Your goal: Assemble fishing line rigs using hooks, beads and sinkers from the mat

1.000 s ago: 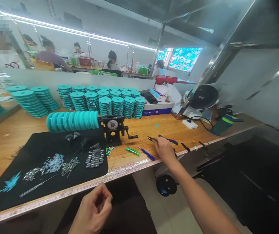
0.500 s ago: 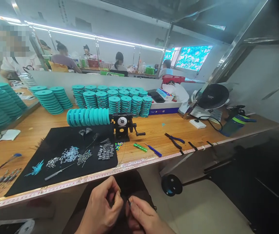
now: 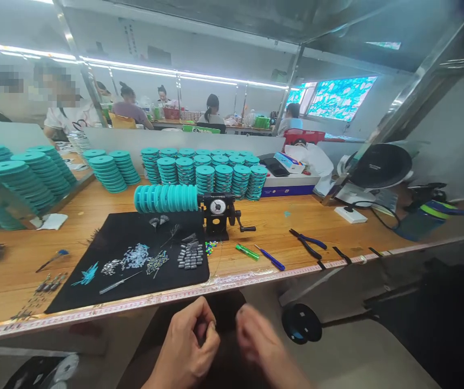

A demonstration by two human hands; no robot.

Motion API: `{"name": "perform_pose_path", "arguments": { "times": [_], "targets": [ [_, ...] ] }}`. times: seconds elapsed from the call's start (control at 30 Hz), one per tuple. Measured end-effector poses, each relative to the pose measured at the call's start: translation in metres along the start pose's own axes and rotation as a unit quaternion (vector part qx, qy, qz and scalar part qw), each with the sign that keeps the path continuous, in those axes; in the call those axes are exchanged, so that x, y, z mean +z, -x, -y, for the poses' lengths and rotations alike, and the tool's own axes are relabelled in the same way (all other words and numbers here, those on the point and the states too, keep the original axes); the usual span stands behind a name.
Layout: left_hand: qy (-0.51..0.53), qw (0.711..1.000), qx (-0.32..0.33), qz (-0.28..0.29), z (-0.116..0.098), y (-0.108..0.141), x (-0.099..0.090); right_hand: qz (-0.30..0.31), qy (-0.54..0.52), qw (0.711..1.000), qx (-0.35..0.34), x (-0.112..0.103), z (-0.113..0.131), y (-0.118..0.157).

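My left hand (image 3: 187, 343) is curled below the table's front edge, its fingertips pinched on something small that I cannot make out. My right hand (image 3: 258, 340) is blurred, a short gap from the left, and touches nothing I can see. On the black mat (image 3: 94, 275) lie sorted small metal parts (image 3: 190, 255) and teal-feathered pieces (image 3: 86, 274). Behind the mat, a row of teal spools (image 3: 166, 198) sits on a hand-cranked counting winder (image 3: 218, 210). Blue-handled pliers (image 3: 307, 243) and a blue screwdriver (image 3: 271, 258) rest on the wooden bench (image 3: 280, 227), out of reach of either hand's fingers.
Stacks of teal spools (image 3: 203, 175) stand along the back of the bench before a low partition. A tape measure (image 3: 175, 294) runs along the front edge. A power socket (image 3: 350, 214) and a black fan (image 3: 380, 166) are at right. Co-workers sit beyond the partition.
My right hand has left the bench near the pliers and come back to my lap by the left hand, then drawn slightly apart from it. The view has shifted, moving the bench to the right.
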State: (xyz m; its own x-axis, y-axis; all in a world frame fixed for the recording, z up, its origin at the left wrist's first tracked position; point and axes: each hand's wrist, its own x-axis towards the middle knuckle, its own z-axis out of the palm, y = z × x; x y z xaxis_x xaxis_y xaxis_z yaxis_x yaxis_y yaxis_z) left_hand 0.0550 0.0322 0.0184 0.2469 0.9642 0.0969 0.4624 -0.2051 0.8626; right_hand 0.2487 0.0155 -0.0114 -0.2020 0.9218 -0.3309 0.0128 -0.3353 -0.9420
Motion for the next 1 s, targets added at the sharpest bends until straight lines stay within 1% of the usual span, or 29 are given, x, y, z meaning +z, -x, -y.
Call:
{"name": "perform_pose_path", "arguments": {
  "times": [0.03, 0.07, 0.1, 0.13, 0.17, 0.2, 0.23, 0.27, 0.3, 0.33, 0.37, 0.4, 0.43, 0.5, 0.53, 0.57, 0.6, 0.63, 0.67, 0.7, 0.73, 0.8, 0.87, 0.93, 0.97, 1.0],
  "targets": [
    [0.004, 1.000, -0.006, 0.000, 0.000, 0.000, 0.000, -0.077, 0.112, 0.989, -0.065, -0.020, 0.008, -0.009],
    [0.010, 1.000, -0.012, -0.002, 0.000, -0.001, 0.001, -0.164, 0.229, 0.953, -0.113, -0.042, 0.017, -0.021],
    [0.019, 1.000, -0.017, -0.007, 0.000, -0.001, 0.002, -0.240, 0.335, 0.896, -0.163, -0.065, 0.027, -0.034],
    [0.028, 0.999, -0.018, -0.010, 0.000, -0.002, 0.003, -0.300, 0.420, 0.833, -0.200, -0.088, 0.037, -0.049],
    [0.033, 0.999, -0.015, -0.014, 0.001, -0.002, 0.004, -0.318, 0.441, 0.813, -0.210, -0.109, 0.046, -0.063],
    [0.031, 0.999, -0.002, -0.019, 0.002, -0.002, 0.005, -0.324, 0.453, 0.802, -0.216, -0.127, 0.054, -0.076],
    [0.023, 0.999, 0.022, -0.031, 0.004, -0.003, 0.007, -0.327, 0.467, 0.791, -0.221, -0.141, 0.061, -0.088],
    [0.008, 0.997, 0.052, -0.050, 0.005, -0.003, 0.008, -0.324, 0.474, 0.787, -0.225, -0.150, 0.066, -0.096],
    [-0.012, 0.993, 0.085, -0.077, 0.006, -0.003, 0.009, -0.321, 0.482, 0.782, -0.230, -0.155, 0.070, -0.102],
    [-0.035, 0.987, 0.113, -0.109, 0.007, -0.004, 0.010, -0.319, 0.488, 0.777, -0.237, -0.154, 0.073, -0.105],
    [-0.059, 0.979, 0.133, -0.141, 0.006, -0.004, 0.011, -0.317, 0.490, 0.774, -0.247, -0.148, 0.074, -0.104],
    [-0.081, 0.972, 0.145, -0.167, 0.005, -0.004, 0.012, -0.313, 0.489, 0.771, -0.259, -0.137, 0.075, -0.100],
    [-0.099, 0.966, 0.153, -0.185, 0.003, -0.004, 0.013, -0.306, 0.489, 0.769, -0.274, -0.121, 0.073, -0.093],
    [-0.118, 0.955, 0.176, -0.208, -0.005, -0.004, 0.015, -0.262, 0.463, 0.793, -0.296, -0.080, 0.067, -0.073],
    [-0.119, 0.950, 0.190, -0.215, -0.009, -0.005, 0.015, -0.212, 0.440, 0.820, -0.298, -0.057, 0.061, -0.061],
    [-0.114, 0.947, 0.203, -0.221, -0.012, -0.005, 0.014, -0.126, 0.341, 0.893, -0.264, -0.034, 0.055, -0.049],
    [-0.104, 0.946, 0.211, -0.225, -0.015, -0.005, 0.013, -0.047, 0.227, 0.947, -0.222, -0.013, 0.047, -0.038],
    [-0.090, 0.947, 0.213, -0.224, -0.017, -0.005, 0.010, 0.003, 0.131, 0.974, -0.185, 0.005, 0.038, -0.028],
    [-0.074, 0.950, 0.209, -0.221, -0.017, -0.005, 0.006, 0.003, 0.053, 0.986, -0.157, 0.020, 0.030, -0.021],
    [-0.058, 0.954, 0.199, -0.215, -0.016, -0.005, 0.003, 0.010, -0.011, 0.991, -0.130, 0.031, 0.022, -0.017],
    [-0.042, 0.959, 0.186, -0.209, -0.014, -0.004, -0.001, 0.017, -0.059, 0.992, -0.107, 0.038, 0.016, -0.015],
    [-0.017, 0.968, 0.158, -0.194, -0.007, -0.001, -0.007, 0.039, -0.114, 0.990, -0.074, 0.043, 0.006, -0.017],
    [0.005, 0.975, 0.136, -0.174, -0.001, 0.003, -0.012, 0.049, -0.115, 0.990, -0.069, 0.042, 0.000, -0.022],
    [0.014, 0.983, 0.119, -0.140, 0.005, 0.005, -0.021, 0.031, -0.077, 0.993, -0.085, 0.040, -0.004, -0.026],
    [0.007, 0.986, 0.110, -0.129, 0.008, 0.004, -0.029, 0.018, -0.054, 0.994, -0.093, 0.040, -0.006, -0.027],
    [-0.017, 0.987, 0.099, -0.129, 0.012, 0.001, -0.040, 0.007, -0.037, 0.995, -0.097, 0.040, -0.007, -0.027]
  ]
}}
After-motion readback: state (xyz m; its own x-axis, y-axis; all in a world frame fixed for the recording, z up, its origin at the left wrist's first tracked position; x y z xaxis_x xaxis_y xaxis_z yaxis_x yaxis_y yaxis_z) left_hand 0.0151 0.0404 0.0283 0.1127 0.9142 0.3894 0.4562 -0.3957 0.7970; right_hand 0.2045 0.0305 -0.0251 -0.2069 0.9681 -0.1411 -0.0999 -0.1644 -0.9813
